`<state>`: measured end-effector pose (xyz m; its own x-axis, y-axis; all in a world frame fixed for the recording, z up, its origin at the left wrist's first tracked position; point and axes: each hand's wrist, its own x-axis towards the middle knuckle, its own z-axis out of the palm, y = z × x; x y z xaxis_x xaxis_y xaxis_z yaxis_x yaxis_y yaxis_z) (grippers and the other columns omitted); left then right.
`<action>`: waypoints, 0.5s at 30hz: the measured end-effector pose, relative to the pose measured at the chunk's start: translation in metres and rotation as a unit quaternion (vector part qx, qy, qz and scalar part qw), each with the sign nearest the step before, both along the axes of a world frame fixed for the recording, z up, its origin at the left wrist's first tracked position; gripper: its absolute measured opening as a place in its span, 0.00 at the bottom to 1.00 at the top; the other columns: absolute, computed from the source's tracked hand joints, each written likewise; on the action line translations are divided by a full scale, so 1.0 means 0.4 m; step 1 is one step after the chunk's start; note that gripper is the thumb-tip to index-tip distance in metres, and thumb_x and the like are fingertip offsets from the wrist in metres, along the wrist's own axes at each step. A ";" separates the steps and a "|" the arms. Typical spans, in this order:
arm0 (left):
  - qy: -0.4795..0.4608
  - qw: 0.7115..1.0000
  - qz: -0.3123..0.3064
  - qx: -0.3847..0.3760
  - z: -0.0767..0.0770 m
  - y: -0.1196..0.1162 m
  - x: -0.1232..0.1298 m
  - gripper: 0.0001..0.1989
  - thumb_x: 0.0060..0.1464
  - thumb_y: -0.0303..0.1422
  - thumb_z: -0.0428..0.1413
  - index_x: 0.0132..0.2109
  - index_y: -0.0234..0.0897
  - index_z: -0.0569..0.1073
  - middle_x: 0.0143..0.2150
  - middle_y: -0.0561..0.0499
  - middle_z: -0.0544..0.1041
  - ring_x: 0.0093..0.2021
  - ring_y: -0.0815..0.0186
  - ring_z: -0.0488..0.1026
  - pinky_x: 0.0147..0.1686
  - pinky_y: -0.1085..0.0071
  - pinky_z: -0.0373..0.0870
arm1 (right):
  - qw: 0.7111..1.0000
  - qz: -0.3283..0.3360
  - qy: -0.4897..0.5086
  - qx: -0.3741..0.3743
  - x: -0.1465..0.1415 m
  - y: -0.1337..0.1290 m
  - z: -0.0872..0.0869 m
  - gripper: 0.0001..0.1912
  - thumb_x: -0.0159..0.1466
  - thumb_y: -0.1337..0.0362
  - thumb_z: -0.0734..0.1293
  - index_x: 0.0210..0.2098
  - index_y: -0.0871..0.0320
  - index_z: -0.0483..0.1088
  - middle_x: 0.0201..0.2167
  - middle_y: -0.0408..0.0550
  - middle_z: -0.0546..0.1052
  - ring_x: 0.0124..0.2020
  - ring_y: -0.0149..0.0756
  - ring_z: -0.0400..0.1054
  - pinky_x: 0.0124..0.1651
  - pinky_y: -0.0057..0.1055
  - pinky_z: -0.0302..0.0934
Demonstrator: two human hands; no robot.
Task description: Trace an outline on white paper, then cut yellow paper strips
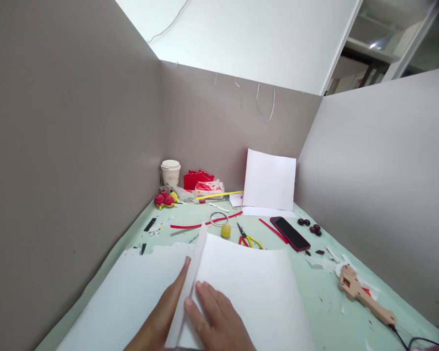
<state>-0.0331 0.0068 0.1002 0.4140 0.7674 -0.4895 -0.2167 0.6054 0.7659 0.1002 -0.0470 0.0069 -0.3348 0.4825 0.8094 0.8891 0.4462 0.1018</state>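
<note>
A white sheet of paper (249, 278) lies in front of me with a narrow strip (190, 287) along its left side folded upward. My left hand (171, 295) is edge-on against the outer side of that strip, its visible fingers stretched out. On the inner side, my right hand (215, 314) rests on the sheet close to the fold, fingers extended, with the tips at the crease. Another white sheet (131, 287) is spread flat under and left of my left hand. The near edges of both sheets run out of view.
Pliers (247, 239), a yellow ball (226, 230) and a metal ring (218, 219) lie beyond the sheet. To the right are a phone (290, 233) and a glue gun (366, 295) with a cable. A paper cup (170, 173) and a propped white board (269, 180) stand at the back. Partitions (73, 146) enclose the table.
</note>
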 end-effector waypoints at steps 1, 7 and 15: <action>-0.010 1.000 -0.017 -0.019 0.010 0.000 -0.005 0.32 0.46 0.55 0.60 0.47 0.30 0.77 0.34 0.39 0.82 0.41 0.49 0.79 0.37 0.63 0.76 | 1.000 -0.003 -0.002 0.007 -0.004 0.003 -0.006 0.24 0.62 0.71 0.57 0.57 0.58 0.65 0.53 0.58 0.75 0.55 0.48 0.69 0.46 0.40 0.72; -0.013 0.999 -0.043 -0.021 0.025 0.009 -0.023 0.23 0.46 0.41 0.66 0.47 0.36 0.73 0.36 0.45 0.81 0.38 0.54 0.80 0.34 0.67 0.75 | 0.999 -0.015 -0.029 0.011 -0.014 0.018 -0.048 0.20 0.66 0.67 0.59 0.57 0.57 0.65 0.52 0.59 0.76 0.52 0.49 0.72 0.42 0.40 0.72; 0.063 0.997 0.034 0.000 -0.019 0.043 -0.043 0.15 0.47 0.36 0.63 0.42 0.38 0.73 0.31 0.48 0.80 0.33 0.53 0.79 0.28 0.65 0.74 | 0.999 0.008 -0.018 0.037 -0.006 0.020 -0.032 0.17 0.67 0.62 0.61 0.53 0.53 0.69 0.48 0.53 0.79 0.48 0.47 0.74 0.37 0.38 0.73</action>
<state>-0.0501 0.0240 0.0928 0.2962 0.7918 -0.5342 -0.1594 0.5924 0.7897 0.0979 -0.0392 -0.0060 -0.3717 0.4158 0.8300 0.8770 0.4506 0.1669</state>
